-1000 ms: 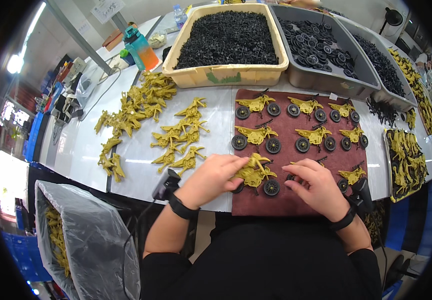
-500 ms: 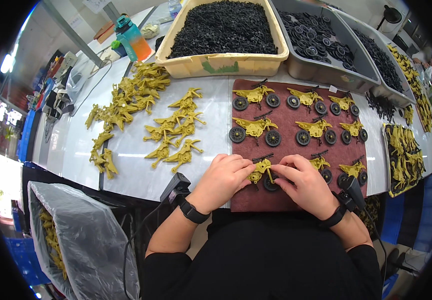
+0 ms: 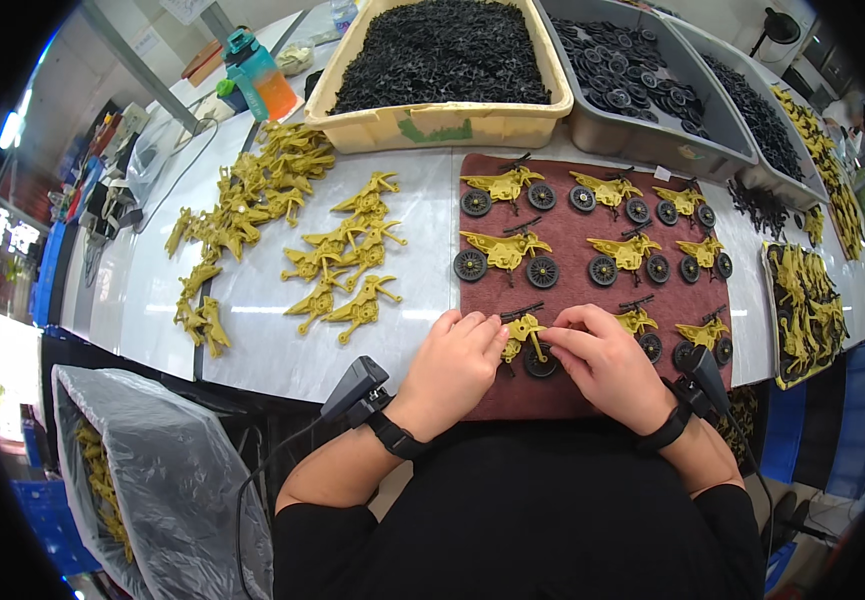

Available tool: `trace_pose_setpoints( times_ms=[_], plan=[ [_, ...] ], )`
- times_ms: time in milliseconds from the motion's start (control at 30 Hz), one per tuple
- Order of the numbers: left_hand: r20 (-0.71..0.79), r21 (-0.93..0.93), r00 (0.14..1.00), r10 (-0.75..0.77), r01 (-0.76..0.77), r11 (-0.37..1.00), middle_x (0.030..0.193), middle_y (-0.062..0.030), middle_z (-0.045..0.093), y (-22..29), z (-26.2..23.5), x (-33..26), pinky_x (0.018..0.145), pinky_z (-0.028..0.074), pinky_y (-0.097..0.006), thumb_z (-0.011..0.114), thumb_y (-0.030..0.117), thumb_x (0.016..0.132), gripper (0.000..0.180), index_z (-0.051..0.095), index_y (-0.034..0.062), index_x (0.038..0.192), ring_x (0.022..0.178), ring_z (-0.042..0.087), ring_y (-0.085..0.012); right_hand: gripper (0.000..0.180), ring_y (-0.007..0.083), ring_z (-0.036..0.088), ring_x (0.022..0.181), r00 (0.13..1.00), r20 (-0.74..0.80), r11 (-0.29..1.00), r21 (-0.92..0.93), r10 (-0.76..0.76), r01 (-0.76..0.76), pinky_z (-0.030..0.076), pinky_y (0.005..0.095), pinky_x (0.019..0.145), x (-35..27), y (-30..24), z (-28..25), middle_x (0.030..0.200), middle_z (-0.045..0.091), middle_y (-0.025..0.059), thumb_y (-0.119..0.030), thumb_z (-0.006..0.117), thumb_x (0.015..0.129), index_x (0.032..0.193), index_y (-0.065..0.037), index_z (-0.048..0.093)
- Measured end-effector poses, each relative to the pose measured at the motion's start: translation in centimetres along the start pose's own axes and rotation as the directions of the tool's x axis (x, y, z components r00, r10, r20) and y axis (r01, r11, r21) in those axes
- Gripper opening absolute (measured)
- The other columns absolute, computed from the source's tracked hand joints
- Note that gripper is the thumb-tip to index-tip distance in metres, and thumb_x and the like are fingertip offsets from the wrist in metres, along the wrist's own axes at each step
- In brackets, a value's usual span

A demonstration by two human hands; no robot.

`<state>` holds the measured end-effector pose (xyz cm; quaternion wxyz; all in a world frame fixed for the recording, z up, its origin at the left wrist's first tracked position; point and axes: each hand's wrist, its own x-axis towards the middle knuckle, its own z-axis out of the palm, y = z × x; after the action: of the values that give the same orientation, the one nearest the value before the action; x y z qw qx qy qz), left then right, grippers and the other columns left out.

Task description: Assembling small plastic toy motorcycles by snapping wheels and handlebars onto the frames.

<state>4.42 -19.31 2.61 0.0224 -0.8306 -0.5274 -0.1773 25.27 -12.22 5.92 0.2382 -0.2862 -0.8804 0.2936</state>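
At the far left, a translucent plastic bag (image 3: 167,450) with yellow pieces (image 3: 100,490) inside stands below the edge of the tabletop (image 3: 247,340). On the tabletop lies a long heap of yellow parts (image 3: 252,190), with a teal-and-orange bottle (image 3: 269,85) behind it. Next comes a smaller cluster of similar parts (image 3: 352,250); farther back, a cream tub (image 3: 437,128) is filled with small black pieces (image 3: 437,55).

The left hand (image 3: 455,368) bends its fingers in against the left end of a yellow motorcycle body (image 3: 523,333), its thumb hidden. The body is between the hands, over the front of a maroon cloth (image 3: 572,298), with a black spoked wheel (image 3: 541,362) just below it. The right hand (image 3: 604,362) pinches the body's right end between thumb and fingers.

Behind and right, wheeled yellow motorcycles (image 3: 624,254) lie in rows. At the far right is a tray of yellow parts (image 3: 810,310).
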Motion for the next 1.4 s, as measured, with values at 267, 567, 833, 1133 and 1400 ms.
trace_pose_setpoints(
  times_ms=[267,567,833,1133,1400],
  plan=[
    [-0.013,0.128,1.000,0.023,-0.021,0.992,0.110,-0.0127,0.061,0.8,0.4,-0.1,0.090,0.042,-0.039,0.068,0.010,0.074,0.039,0.060,-0.0055,0.109,0.103,0.057,-0.0253,0.026,0.0289,0.057,0.096,0.996,0.048,0.997,-0.031,-0.069,0.071,0.047,0.0366,0.083,-0.2,0.1,-0.2,0.101,0.056,0.0119,0.003,0.062,0.077,0.102,-0.002,0.065],
    [-0.031,-0.255,0.999,-0.013,0.005,0.967,0.103,-0.0082,0.064,-0.7,-1.2,0.5,0.082,0.043,-0.035,0.068,0.008,0.072,0.039,0.060,0.0029,0.110,0.092,0.062,-0.0214,0.043,0.0317,0.049,0.118,0.983,0.021,0.982,-0.054,-0.182,0.183,0.042,0.0415,0.098,0.8,0.4,-0.4,0.121,0.055,0.0110,0.003,0.063,0.073,0.115,-0.004,0.058],
    [-0.039,-0.490,0.998,-0.045,0.020,0.872,0.099,-0.0078,0.066,1.1,-3.6,1.0,0.079,0.044,-0.034,0.069,0.005,0.072,0.039,0.060,0.0033,0.110,0.086,0.063,-0.0239,0.032,0.0242,0.064,0.091,0.996,-0.030,0.944,0.318,-0.078,0.084,0.051,0.0337,0.080,0.9,0.5,-0.3,0.098,0.067,0.0070,-0.001,0.076,0.070,0.100,-0.005,0.065],
    [-0.164,-0.453,0.977,-0.138,0.049,0.890,0.094,-0.0074,0.066,3.2,-4.4,0.5,0.075,0.045,-0.032,0.077,0.012,0.071,0.038,0.062,0.0030,0.105,0.081,0.063,-0.0232,0.040,0.0219,0.063,0.095,0.994,0.101,0.917,0.400,-0.030,-0.012,0.049,0.0333,0.086,0.3,0.1,-1.2,0.103,0.066,0.0088,-0.001,0.076,0.071,0.109,-0.004,0.063],
    [-0.171,-0.288,0.983,-0.066,0.014,0.957,0.092,-0.0086,0.065,2.9,-4.1,0.3,0.072,0.044,-0.033,0.076,0.012,0.073,0.035,0.062,-0.0008,0.102,0.079,0.062,-0.0223,0.055,0.0295,0.052,0.112,0.970,-0.025,0.936,0.257,-0.241,0.239,0.044,0.0406,0.093,0.3,-0.7,-2.6,0.117,0.055,0.0103,-0.015,0.080,0.069,0.119,-0.008,0.060]
  ],
)
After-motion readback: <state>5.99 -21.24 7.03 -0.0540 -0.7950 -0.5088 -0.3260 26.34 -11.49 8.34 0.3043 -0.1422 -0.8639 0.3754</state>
